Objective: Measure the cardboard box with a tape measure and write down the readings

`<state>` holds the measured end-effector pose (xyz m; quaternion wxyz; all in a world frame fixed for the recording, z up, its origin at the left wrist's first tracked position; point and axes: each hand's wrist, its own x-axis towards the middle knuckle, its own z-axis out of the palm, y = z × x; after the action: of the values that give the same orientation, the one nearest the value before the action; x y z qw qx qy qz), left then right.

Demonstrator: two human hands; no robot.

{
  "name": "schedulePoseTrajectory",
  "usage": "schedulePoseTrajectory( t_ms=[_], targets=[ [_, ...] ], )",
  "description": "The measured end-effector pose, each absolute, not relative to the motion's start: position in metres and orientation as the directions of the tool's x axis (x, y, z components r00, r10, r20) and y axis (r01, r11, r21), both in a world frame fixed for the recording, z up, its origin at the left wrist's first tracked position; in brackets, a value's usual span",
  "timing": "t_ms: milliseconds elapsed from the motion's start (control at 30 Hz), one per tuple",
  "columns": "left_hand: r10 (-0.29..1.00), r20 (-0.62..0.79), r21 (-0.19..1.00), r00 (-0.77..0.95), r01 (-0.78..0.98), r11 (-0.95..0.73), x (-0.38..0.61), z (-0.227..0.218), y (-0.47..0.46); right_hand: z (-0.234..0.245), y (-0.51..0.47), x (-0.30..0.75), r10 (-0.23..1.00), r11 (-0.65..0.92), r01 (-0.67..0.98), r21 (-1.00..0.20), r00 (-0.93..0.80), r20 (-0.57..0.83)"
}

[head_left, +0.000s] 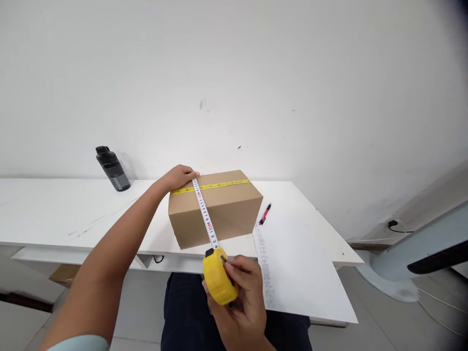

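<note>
Head view: cardboard box [215, 209] sits on the white table [54, 209], near the front edge, roughly centre of frame, turned at a slight angle to the person. A yellow strip of tape [219, 185] runs along its top seam.

A white blade [205, 214] from a yellow tape measure [218, 282] lies across the box top and down its near face, crossing the yellow strip. It looks taut and flat, likely because it is pinned at the far end and pulled at the near one.

Left hand [179, 176]: arm stretched forward over the table, fingers curled down on the blade's end at the box's far top edge, pressing it there. Whether the tip hook catches the edge is hidden under the fingers.

Right hand [244, 297]: low, in front of the table edge and above the lap, closed round the tape measure, thumb on its side, probably near the lock.

A sheet of paper [303, 273] with small writing down its left margin lies right of the box, overhanging the table front. A red pen [264, 214] lies just beside the box, at the sheet's far corner. A dark bottle [113, 169] stands well apart at the back left, by the wall.
</note>
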<state>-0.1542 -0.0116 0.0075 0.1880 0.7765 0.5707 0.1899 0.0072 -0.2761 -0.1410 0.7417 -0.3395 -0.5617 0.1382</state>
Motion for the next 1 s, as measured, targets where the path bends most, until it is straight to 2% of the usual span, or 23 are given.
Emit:
schedulePoseTrajectory(
  t_ms=[567, 733, 1000],
  targets=[
    [0.975, 0.004, 0.605, 0.223, 0.775, -0.180, -0.155, 0.002, -0.003, -0.139, -0.271, 0.006, 0.636, 0.682, 0.121, -0.721, 0.387, 0.667],
    [0.978, -0.009, 0.614, 0.209, 0.773, -0.160, -0.155, 0.002, -0.002, -0.139, -0.279, 0.004, 0.654, 0.659, 0.066, -0.749, 0.441, 0.615],
    [0.978, -0.027, 0.605, 0.205, 0.783, -0.147, -0.153, 0.007, -0.007, -0.139, -0.282, 0.006, 0.641, 0.664, 0.092, -0.742, 0.441, 0.628]
  ],
)
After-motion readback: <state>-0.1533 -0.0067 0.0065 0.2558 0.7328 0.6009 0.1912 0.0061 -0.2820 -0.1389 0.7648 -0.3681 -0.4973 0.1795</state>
